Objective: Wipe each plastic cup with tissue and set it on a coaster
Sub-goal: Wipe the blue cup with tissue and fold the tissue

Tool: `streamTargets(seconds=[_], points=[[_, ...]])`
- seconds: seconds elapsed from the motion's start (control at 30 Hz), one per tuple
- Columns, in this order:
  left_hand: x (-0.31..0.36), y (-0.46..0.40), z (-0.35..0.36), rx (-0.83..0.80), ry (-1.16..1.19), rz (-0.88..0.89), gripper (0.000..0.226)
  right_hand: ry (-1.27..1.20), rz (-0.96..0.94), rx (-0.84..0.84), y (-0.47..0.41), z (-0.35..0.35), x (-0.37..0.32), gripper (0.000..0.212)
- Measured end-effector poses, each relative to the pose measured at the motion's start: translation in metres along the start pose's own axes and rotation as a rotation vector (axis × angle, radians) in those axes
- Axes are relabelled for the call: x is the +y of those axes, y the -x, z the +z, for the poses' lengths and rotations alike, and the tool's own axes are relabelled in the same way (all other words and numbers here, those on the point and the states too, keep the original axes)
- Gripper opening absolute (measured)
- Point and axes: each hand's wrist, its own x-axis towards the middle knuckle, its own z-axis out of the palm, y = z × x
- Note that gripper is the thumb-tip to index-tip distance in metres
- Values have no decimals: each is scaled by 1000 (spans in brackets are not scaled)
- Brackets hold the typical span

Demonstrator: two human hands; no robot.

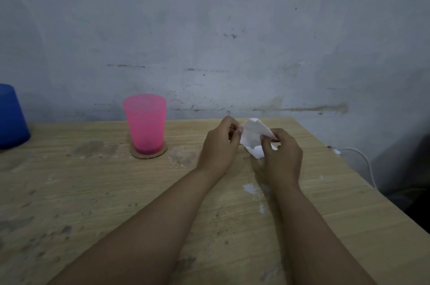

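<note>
While the pink cup (144, 123) already stands on its coaster (150, 153) at far left, left hand (218, 145) and right hand (282, 156) each pinch the tissue (252, 135) above the tabletop (116, 191), apparently readying it; the blue cup (11, 117) seemingly needs wiping next.

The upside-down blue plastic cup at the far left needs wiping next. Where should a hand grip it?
Judging by its pose, wrap the left hand around the blue plastic cup's narrower upper wall, coming from its right side; its rim sits down on the wooden table.
</note>
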Motion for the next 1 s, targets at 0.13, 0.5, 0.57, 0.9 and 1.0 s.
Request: streamTargets(seconds=[0.13,0.5,0.57,0.9,1.0], points=[[17,7,-6,40,215,-124,9,-208,62,1,2,-10,-25,11],[55,44,-90,79,328,-233,10,-699,322,-216,25,-14,-110,19],[55,56,-119,110,336,-240,11,-708,308,-262,42,-5,-134,24],[42,101,-275,330,199,-285,12,-766,324,-438,125,78,-251,23],[23,109,-314,391,120,-311,12,-743,378,-459,142,107,-269,22]])
